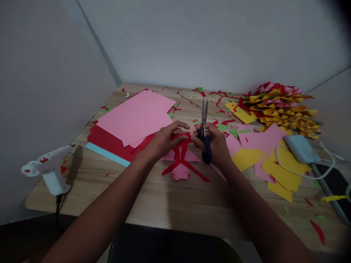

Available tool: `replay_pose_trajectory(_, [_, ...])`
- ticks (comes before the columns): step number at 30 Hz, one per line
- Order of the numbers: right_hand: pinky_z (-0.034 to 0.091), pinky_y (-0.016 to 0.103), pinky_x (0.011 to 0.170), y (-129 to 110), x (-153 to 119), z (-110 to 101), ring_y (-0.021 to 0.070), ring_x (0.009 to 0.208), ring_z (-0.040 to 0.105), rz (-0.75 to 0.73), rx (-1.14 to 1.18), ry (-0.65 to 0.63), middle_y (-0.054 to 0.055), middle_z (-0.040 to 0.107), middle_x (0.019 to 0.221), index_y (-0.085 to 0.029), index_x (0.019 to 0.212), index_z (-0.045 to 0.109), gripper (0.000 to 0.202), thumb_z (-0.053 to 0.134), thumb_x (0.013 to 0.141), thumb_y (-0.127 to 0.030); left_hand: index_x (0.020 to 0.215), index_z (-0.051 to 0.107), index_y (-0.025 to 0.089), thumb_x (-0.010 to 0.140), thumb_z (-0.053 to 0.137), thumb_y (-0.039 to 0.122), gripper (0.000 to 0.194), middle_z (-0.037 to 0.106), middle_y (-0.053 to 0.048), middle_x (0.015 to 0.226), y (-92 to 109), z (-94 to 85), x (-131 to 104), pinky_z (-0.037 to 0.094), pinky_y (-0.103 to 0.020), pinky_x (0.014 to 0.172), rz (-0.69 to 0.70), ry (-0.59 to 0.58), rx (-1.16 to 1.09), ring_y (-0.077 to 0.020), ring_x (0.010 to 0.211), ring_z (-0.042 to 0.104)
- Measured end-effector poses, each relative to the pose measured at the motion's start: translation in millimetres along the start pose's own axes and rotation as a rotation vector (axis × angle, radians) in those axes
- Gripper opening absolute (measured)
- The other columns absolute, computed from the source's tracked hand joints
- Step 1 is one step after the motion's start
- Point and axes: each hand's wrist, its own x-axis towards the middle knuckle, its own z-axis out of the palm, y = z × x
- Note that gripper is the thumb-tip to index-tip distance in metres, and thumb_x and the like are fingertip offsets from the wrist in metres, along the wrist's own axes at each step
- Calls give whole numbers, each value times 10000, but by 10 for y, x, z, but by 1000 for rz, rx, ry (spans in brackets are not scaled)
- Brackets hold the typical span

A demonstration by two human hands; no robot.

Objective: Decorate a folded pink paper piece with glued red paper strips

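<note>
My left hand (170, 139) is closed on a cut piece of red paper (181, 149), with thumb and fingers at its top edge. Long red strips hang or lie below it, crossing over a folded pink paper piece (181, 171) on the table. In my right hand (214, 140) is a pair of scissors (206, 148) with dark blue handles, blades pointing away from me and nearly together. The right fingertips come close to the red paper's right edge; whether they touch it I cannot tell.
Pink sheets (137, 113) lie over red sheets (109, 142) at left. A white glue gun (49, 170) stands near the left edge. At right are yellow paper pieces (285, 171), a pale blue device (301, 149) with a white cable, a phone (331, 186) and a folded-paper bundle (285, 106). Scraps litter the table.
</note>
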Motion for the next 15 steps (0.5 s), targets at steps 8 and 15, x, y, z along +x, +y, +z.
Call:
replay_pose_trajectory(8, [456,265,528,-17,-8,14,112,527,550,59,40,-9,-64,620,644,-228,982,579,414,824,724,-440,1163,668,237,870,670,256,293,579,48,647,38,-5,-18,424,-218,593,18,-65,-42,-99,569,498])
replay_pose_trajectory(15, [459,254,497,13,7,12,104,520,543,162,138,-77,-49,652,723,-236,947,573,493,890,626,-435,1202,635,244,897,658,301,311,714,-6,758,43,3,-30,493,-258,712,9,-152,-54,-149,733,650])
